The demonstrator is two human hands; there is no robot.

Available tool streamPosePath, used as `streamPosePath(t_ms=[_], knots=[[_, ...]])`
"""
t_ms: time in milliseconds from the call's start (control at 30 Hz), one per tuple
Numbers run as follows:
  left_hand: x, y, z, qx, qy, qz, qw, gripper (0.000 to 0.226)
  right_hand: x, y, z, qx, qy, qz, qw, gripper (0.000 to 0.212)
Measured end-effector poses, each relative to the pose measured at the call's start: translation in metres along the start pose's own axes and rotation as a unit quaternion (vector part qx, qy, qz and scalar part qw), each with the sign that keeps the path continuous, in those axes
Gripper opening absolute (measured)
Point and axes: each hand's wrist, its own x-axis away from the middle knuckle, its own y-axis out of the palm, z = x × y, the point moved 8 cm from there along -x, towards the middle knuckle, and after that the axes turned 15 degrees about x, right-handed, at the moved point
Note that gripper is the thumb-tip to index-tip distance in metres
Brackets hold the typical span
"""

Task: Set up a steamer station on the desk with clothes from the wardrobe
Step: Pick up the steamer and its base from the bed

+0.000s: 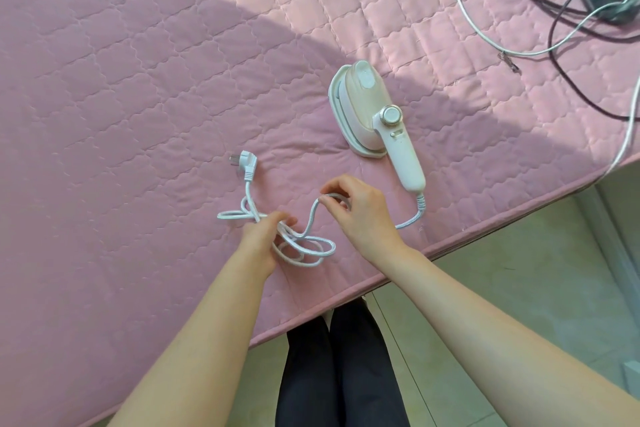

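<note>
A pink quilt (138,97) with stitched scalloped squares covers the whole work surface, part in sun and part in shade. On it lies a small steamer (367,114), pale pink and white, with a rounded body, a flat soleplate edge, a ridged silver dial (391,115) and a smooth white handle (407,163) pointing toward the quilt's near edge. No brand or writing can be read on it.

Its white braided cord (304,246) leaves the handle end, runs under the right hand and gathers in loose tangled loops near the quilt's front edge. The angled white plug (246,163) lies flat on the quilt, just beyond the loops and apart from both hands.

The left hand (261,239) is curled around the bunched loops. The right hand (360,211) pinches a raised bend of the cord between thumb and fingertips.

At the far right corner a thin white cable (464,10) and black cables (561,45) trail across the quilt, well apart from the steamer, with a small clip-like object (508,61) beside them. Below the quilt edge are dark trouser legs (332,374) and pale floor tiles (519,288).
</note>
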Motion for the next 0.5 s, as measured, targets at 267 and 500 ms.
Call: streamPosePath(t_ms=[267,500], knots=[[0.006,0.05,0.029,-0.045,0.133,-0.08,0.987,0.023,-0.009,-0.023,0.002,0.101,-0.06,-0.004,0.993,0.018],[0.01,0.091,0.059,-0.123,0.229,-0.076,0.963,0.019,-0.018,-0.07,0.008,0.159,-0.046,0.008,0.986,0.03]])
